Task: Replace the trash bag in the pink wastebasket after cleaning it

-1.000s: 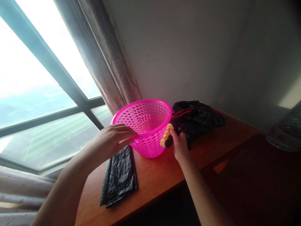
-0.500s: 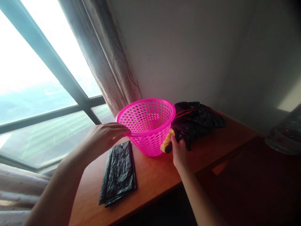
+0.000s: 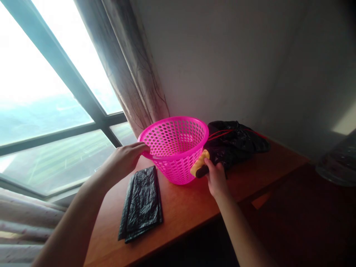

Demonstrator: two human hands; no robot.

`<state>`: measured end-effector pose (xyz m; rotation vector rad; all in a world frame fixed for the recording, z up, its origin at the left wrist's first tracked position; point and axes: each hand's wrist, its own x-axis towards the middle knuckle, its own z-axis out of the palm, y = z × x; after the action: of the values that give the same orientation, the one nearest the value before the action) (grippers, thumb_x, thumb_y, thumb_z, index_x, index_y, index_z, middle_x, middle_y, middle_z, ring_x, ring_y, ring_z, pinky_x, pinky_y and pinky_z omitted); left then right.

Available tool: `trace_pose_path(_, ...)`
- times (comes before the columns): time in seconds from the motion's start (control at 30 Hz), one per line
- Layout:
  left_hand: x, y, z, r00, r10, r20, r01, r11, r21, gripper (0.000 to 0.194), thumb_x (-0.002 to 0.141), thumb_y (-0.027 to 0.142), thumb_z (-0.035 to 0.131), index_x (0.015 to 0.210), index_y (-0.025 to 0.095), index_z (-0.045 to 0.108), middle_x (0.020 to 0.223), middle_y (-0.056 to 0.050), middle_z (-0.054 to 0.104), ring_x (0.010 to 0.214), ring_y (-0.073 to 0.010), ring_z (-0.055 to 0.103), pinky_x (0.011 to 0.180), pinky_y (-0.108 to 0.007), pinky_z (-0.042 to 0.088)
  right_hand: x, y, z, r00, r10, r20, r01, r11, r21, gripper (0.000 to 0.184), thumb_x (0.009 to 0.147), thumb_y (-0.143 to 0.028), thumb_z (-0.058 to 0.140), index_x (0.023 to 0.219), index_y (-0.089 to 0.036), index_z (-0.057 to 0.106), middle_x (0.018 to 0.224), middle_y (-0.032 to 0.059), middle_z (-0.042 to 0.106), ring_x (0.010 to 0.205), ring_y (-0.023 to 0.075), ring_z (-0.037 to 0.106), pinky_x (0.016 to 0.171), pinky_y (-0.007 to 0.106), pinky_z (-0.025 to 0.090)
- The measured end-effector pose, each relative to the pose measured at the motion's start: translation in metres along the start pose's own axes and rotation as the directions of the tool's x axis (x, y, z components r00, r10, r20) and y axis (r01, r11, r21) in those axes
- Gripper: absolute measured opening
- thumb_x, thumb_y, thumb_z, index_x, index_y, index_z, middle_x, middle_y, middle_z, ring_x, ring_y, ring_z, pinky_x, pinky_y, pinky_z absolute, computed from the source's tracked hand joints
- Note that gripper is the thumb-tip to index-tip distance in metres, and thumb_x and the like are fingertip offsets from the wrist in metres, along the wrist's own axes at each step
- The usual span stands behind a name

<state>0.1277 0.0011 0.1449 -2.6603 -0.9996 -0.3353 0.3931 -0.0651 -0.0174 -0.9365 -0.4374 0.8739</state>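
Observation:
A bright pink plastic basket (image 3: 180,167) with a holed wall stands upright on the wooden table. My left hand (image 3: 130,155) grips its rim at the near left, the fingers closed over the edge. Pinched in my right hand (image 3: 216,177) is a yellow sponge (image 3: 199,164) with a dark side, held against the basket's outer wall at the lower right. A folded black plastic bag (image 3: 143,202) lies flat on the table in front of the basket. Behind my right hand rests a crumpled black bag (image 3: 239,142) with red drawstrings.
The wooden table (image 3: 180,211) has its front edge running up to the right. A window (image 3: 55,96) and a patterned curtain (image 3: 139,74) are on the left, a grey wall (image 3: 222,63) behind. A clear plastic object (image 3: 338,167) is at the far right.
My left hand has shifted slightly left along the basket rim. My right hand and the sponge have moved a little, staying at the basket's right side. The view has shifted slightly.

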Motion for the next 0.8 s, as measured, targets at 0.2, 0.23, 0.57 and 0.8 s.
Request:
trace_pose_path(0.2, 0.000, -0.005, 0.000, 0.997, -0.013, -0.073, 0.014, 1.000, 0.007, 0.035, 0.092, 0.005, 0.037, 0.102, 0.018, 0.067, 0.103, -0.004, 0.076, 0.081, -0.0154, 0.072, 0.073, -0.028, 0.056, -0.011, -0.064, 0.026, 0.996, 0.015, 0.090, -0.031, 0.984, 0.174, 0.047, 0.068, -0.032, 0.077, 0.112, -0.021, 0.067, 0.110, 0.0040, 0.073, 0.096, 0.0239, 0.070, 0.072, 0.032, 0.060)
trace_pose_path(0.23, 0.000, -0.005, 0.000, 0.997, -0.007, -0.082, 0.008, 1.000, 0.002, 0.035, 0.092, 0.005, 0.037, 0.102, 0.018, 0.067, 0.102, -0.004, 0.076, 0.082, -0.0160, 0.072, 0.073, -0.028, 0.057, -0.013, -0.066, 0.027, 0.995, 0.017, 0.099, -0.034, 0.984, 0.175, 0.047, 0.068, -0.031, 0.078, 0.112, -0.021, 0.067, 0.110, 0.0043, 0.073, 0.096, 0.0243, 0.070, 0.071, 0.032, 0.060)
trace_pose_path(0.57, -0.003, -0.012, 0.005, 0.994, -0.012, -0.109, 0.003, 0.996, -0.085, 0.041, 0.091, 0.006, 0.040, 0.122, 0.019, 0.064, 0.129, -0.009, 0.066, 0.108, -0.0209, 0.067, 0.092, -0.038, 0.056, -0.028, -0.004, -0.005, 0.979, 0.192, 0.060, -0.198, 0.974, 0.106, 0.046, 0.067, -0.033, 0.081, 0.109, -0.019, 0.068, 0.102, 0.0051, 0.075, 0.095, 0.0266, 0.072, 0.072, 0.036, 0.062)
trace_pose_path(0.8, -0.001, 0.000, -0.001, 0.979, -0.011, -0.202, -0.001, 0.998, -0.057, 0.059, 0.086, 0.001, 0.037, 0.140, 0.019, 0.053, 0.139, -0.014, 0.055, 0.125, -0.0278, 0.057, 0.102, -0.049, 0.050, -0.033, 0.028, -0.024, 0.952, 0.307, 0.013, -0.307, 0.949, 0.074, 0.047, 0.061, -0.033, 0.083, 0.103, -0.019, 0.068, 0.092, 0.0043, 0.076, 0.090, 0.0267, 0.072, 0.068, 0.034, 0.061)
